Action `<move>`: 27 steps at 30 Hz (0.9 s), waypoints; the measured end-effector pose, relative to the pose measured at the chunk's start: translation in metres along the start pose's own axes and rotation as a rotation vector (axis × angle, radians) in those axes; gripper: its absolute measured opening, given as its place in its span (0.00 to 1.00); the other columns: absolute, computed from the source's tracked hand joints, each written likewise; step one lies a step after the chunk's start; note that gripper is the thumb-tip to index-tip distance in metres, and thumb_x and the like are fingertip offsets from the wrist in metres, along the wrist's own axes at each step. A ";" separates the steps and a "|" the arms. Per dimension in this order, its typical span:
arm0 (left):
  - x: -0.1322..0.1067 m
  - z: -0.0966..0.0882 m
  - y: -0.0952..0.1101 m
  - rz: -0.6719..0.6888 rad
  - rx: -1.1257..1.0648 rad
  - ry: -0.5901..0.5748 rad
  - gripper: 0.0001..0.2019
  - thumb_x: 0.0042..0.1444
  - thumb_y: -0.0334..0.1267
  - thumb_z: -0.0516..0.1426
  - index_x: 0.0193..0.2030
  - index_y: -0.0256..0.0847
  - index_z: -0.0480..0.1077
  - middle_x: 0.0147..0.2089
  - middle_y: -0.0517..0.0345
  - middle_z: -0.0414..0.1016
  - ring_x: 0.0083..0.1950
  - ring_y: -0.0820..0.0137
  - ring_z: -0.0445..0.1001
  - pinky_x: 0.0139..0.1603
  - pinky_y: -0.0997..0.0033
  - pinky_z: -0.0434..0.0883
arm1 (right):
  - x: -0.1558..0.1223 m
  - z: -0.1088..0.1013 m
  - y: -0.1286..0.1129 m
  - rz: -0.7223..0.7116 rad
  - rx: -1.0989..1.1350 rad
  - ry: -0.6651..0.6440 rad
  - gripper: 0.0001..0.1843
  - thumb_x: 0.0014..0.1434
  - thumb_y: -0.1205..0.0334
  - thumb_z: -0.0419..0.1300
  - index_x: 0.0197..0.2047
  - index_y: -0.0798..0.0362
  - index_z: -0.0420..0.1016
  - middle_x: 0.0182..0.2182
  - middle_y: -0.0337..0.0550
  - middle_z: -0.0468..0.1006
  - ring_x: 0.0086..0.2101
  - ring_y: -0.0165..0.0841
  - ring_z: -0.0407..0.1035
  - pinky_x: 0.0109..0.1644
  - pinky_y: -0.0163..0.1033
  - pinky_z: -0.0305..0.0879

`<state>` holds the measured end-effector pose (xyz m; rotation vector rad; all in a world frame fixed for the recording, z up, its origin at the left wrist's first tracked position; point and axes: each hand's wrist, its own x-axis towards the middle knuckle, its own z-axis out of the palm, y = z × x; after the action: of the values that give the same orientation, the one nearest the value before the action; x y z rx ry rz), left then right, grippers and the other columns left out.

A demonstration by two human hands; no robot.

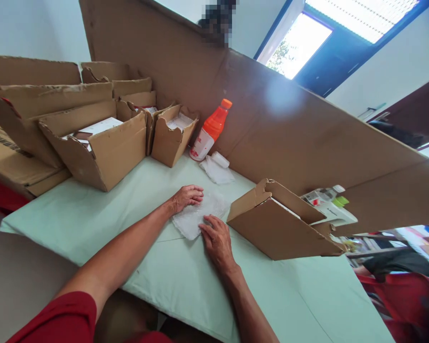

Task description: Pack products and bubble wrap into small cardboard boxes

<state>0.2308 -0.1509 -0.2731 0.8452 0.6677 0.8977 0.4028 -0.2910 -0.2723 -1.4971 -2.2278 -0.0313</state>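
A translucent sheet of bubble wrap (188, 223) lies flat on the pale green tabletop (164, 286), right in front of me. On its left part rests my left hand (188, 197), palm down with the fingers stretched out. My right hand (216, 236) touches the near right edge of the sheet, its fingers spread and slightly bent. Neither hand grips anything. Behind the sheet is a crumpled piece of clear plastic (216, 170) with a small roll on top.
Open cardboard boxes (121, 155) crowd the left side, some holding white cards. An orange bottle (209, 131) stands by the cardboard partition (271, 124). To the right sits another cardboard box (271, 228), with a clear plastic bottle (323, 194) behind it. A person in red (403, 295) is farther right.
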 end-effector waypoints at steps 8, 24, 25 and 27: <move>0.001 -0.036 0.024 0.007 0.129 0.064 0.14 0.46 0.36 0.68 0.40 0.37 0.74 0.36 0.52 0.76 0.36 0.66 0.76 0.40 0.63 0.76 | -0.027 -0.018 -0.079 -0.011 0.300 -0.133 0.12 0.69 0.60 0.57 0.49 0.45 0.80 0.42 0.44 0.85 0.43 0.39 0.77 0.49 0.47 0.68; -0.145 0.002 0.006 0.354 1.076 -0.180 0.17 0.51 0.31 0.61 0.48 0.48 0.77 0.50 0.50 0.77 0.56 0.54 0.71 0.65 0.52 0.63 | -0.015 -0.011 -0.037 -0.083 0.213 -0.121 0.18 0.64 0.69 0.56 0.53 0.46 0.80 0.54 0.49 0.80 0.55 0.43 0.72 0.56 0.51 0.69; -0.156 0.000 -0.003 0.393 1.215 -0.217 0.18 0.54 0.32 0.60 0.51 0.48 0.76 0.53 0.50 0.76 0.58 0.54 0.70 0.65 0.51 0.63 | -0.016 -0.008 -0.034 -0.087 0.218 -0.121 0.18 0.65 0.68 0.56 0.54 0.47 0.79 0.55 0.49 0.80 0.56 0.43 0.72 0.57 0.52 0.68; -0.170 -0.005 -0.016 0.454 1.401 -0.228 0.19 0.58 0.33 0.57 0.56 0.47 0.73 0.59 0.48 0.74 0.61 0.55 0.69 0.65 0.50 0.64 | -0.022 -0.007 -0.022 -0.057 0.219 -0.105 0.17 0.65 0.66 0.57 0.55 0.47 0.79 0.56 0.49 0.79 0.57 0.43 0.71 0.60 0.53 0.66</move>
<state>0.1534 -0.3026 -0.2645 2.3806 0.8924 0.6105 0.3924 -0.3209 -0.2696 -1.3444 -2.2714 0.2705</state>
